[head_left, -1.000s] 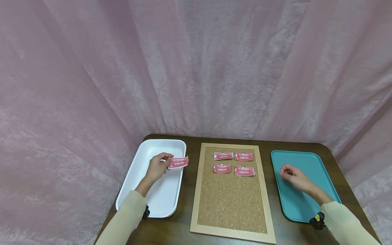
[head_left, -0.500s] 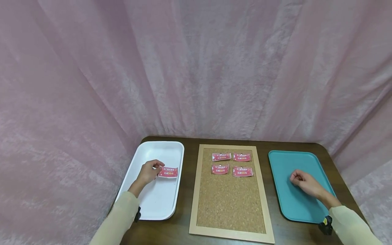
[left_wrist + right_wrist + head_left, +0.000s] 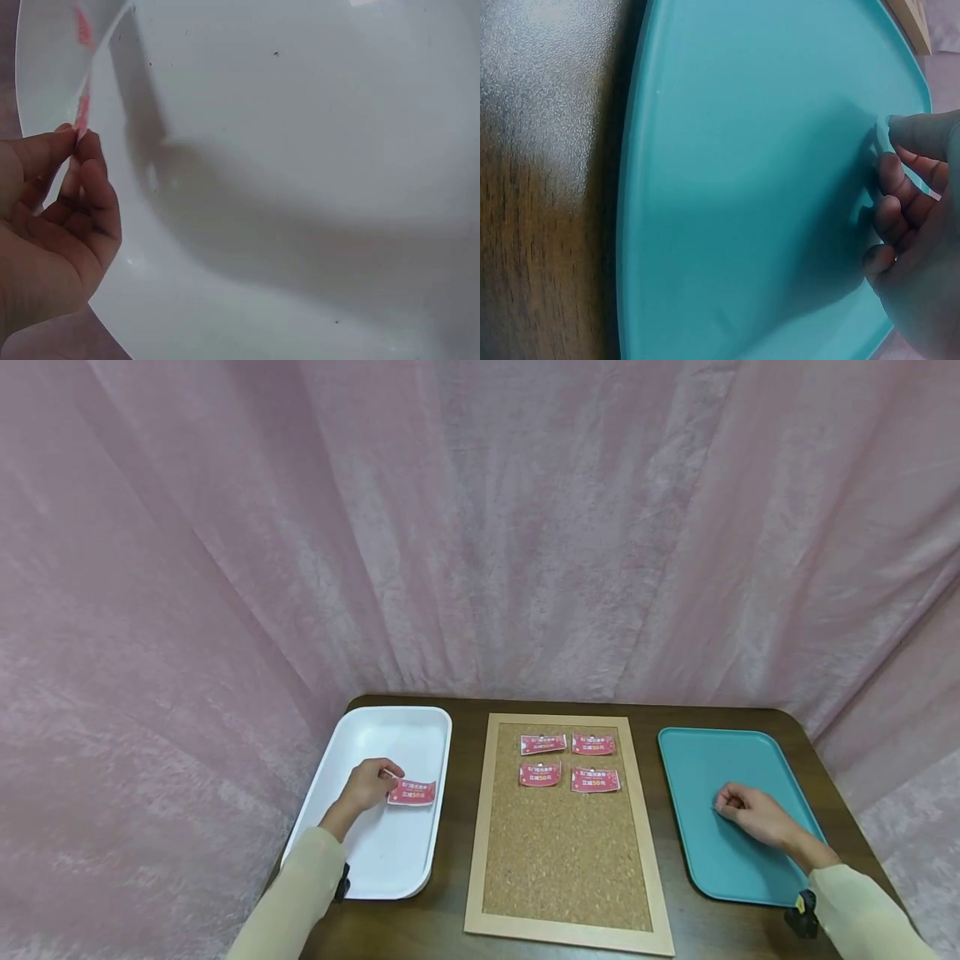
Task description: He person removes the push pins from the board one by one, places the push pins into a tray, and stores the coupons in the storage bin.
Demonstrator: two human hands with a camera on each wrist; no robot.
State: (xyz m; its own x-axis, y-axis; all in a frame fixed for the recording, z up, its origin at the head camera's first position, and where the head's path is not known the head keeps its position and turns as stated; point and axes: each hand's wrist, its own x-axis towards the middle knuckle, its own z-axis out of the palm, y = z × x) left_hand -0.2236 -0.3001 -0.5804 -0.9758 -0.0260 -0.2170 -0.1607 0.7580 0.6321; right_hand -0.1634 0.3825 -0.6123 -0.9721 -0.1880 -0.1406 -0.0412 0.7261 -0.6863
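In the head view my left hand (image 3: 369, 783) pinches the left end of a red and white paper coupon (image 3: 412, 792) low over the white tray (image 3: 375, 868). The left wrist view shows the coupon edge-on (image 3: 82, 112) between thumb and index finger. Over the teal tray (image 3: 742, 881), my right hand (image 3: 753, 814) has its fingers curled. A small pale, see-through thing (image 3: 883, 136) shows at its thumb and fingertip in the right wrist view; its kind is hard to make out.
Between the trays lies a wood-framed cork board (image 3: 566, 860). Several like coupons, such as the lower right coupon (image 3: 596, 780), are fixed to its upper part. All stand on a dark wooden table (image 3: 420, 935), with a pink curtain (image 3: 480, 527) behind.
My left hand has moved back left and down with the coupon, from the tray's right rim to inside it. My right hand has moved right and slightly lower over the teal tray.
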